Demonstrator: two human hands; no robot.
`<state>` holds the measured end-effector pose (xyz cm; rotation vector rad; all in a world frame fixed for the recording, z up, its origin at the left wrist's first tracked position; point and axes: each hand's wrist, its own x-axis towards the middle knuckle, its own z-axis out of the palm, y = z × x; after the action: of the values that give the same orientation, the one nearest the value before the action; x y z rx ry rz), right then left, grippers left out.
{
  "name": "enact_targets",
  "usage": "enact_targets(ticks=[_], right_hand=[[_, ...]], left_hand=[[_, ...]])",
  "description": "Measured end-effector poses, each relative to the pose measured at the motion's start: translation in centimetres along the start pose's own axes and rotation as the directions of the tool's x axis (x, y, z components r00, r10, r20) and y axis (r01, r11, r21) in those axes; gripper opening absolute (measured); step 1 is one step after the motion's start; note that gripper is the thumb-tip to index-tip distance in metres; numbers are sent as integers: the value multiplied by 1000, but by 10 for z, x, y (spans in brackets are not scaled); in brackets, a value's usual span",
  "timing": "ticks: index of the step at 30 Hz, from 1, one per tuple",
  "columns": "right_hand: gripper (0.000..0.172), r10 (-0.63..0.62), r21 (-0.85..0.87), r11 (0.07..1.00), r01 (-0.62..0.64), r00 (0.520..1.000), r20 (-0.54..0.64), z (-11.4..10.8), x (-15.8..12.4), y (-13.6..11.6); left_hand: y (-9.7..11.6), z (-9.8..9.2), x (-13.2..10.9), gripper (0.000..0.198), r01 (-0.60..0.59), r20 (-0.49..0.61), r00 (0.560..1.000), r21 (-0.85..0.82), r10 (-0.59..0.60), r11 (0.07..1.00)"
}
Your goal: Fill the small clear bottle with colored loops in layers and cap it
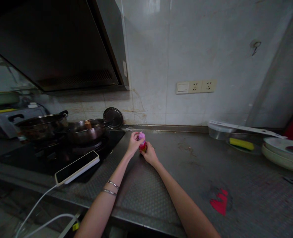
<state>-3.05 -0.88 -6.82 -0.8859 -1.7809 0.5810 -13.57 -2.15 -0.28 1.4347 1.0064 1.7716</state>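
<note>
A small bottle (142, 144) with a pink-purple top and a red label stands upright on the metal counter, between my hands. My left hand (134, 142) is closed around its upper part, fingers at the pink top. Lower down, my right hand (149, 154) grips the bottle near its base. My fingers cover part of the label, so I cannot read what it holds. Two bracelets (110, 188) circle my left wrist.
Left are a stove (106, 138), a pan (96, 132), a pot (41, 127) and a phone (77, 167) with a white cable. Right are a plastic tub (219, 132), yellow sponge (241, 144), stacked plates (280, 155) and a red patch (220, 202). A range hood (62, 43) overhangs.
</note>
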Motion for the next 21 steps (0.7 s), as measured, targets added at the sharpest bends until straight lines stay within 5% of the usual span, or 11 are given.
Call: enact_targets(ticks=[8,14,21], right_hand=[[43,8,-6,1000,-8,1000,9,-2,0,-2],[42,2,-7,1000,-2,1000,10,-3,-2,-4],[42,8,-10,1000,-8,1000,9,-4,-2,-6]], left_hand=[[12,-11,0,42,-51,-110,992,43,55,998],[12,-12,-3,58,82,17,997,-135,-80,987],[10,-21,-4,50,25,-95,995,-79,-33,997]])
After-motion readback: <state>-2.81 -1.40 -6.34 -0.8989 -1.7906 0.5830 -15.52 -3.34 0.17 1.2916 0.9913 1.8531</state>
